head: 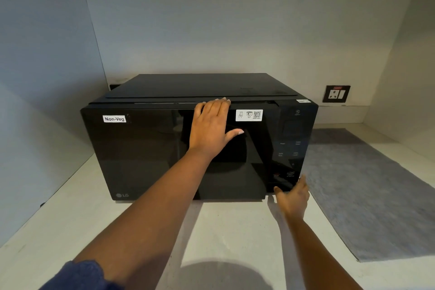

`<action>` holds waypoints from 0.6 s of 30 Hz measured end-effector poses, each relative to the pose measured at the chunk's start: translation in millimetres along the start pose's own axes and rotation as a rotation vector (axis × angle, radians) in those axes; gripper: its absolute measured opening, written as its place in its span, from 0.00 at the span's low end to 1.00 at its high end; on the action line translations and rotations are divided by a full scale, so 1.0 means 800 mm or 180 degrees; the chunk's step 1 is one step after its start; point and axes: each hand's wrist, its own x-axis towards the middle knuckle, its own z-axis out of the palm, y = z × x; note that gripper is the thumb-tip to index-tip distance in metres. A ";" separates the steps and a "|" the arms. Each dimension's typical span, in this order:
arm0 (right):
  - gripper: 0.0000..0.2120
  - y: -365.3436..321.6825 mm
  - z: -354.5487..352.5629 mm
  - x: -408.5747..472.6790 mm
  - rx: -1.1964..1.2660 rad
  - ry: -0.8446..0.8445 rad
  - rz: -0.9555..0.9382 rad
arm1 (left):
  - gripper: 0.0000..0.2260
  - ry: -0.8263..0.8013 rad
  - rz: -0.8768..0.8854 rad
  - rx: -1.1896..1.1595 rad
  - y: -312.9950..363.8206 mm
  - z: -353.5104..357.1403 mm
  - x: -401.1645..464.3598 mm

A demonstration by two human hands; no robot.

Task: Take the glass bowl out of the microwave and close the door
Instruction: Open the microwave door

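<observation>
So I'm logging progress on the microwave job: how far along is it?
Nothing looks done yet. The microwave door looks shut, and no glass bowl is in view on the counter. In hand: the left hand lies flat on the door's upper edge, and the right hand reaches for the lower right corner by the control panel. Left: open it, lift out the bowl, close the door.

A shared kitchen or pantry nook: a black microwave (179,146) labelled "Non-Veg" (114,119) sits on a pale tabletop (70,223) in a plain white-walled alcove, with a wall socket (336,93) and a grey mat (367,190) beside it.
</observation>
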 end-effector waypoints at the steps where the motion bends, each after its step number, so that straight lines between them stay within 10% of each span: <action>1: 0.38 -0.009 -0.005 0.003 0.0064 0.0122 -0.0067 | 0.32 -0.0011 -0.0005 -0.0009 0.000 -0.001 0.000; 8: 0.20 -0.130 -0.049 0.008 0.0862 0.1653 -0.1599 | 0.32 -0.0150 0.0036 -0.0063 -0.001 -0.010 0.000; 13: 0.19 -0.228 -0.068 0.008 0.0192 0.0552 -0.3014 | 0.30 -0.0240 0.0014 -0.0124 -0.001 -0.012 0.001; 18: 0.20 -0.250 -0.072 0.016 -0.0771 -0.0433 -0.3054 | 0.29 -0.0259 0.0056 -0.0233 -0.003 -0.017 0.000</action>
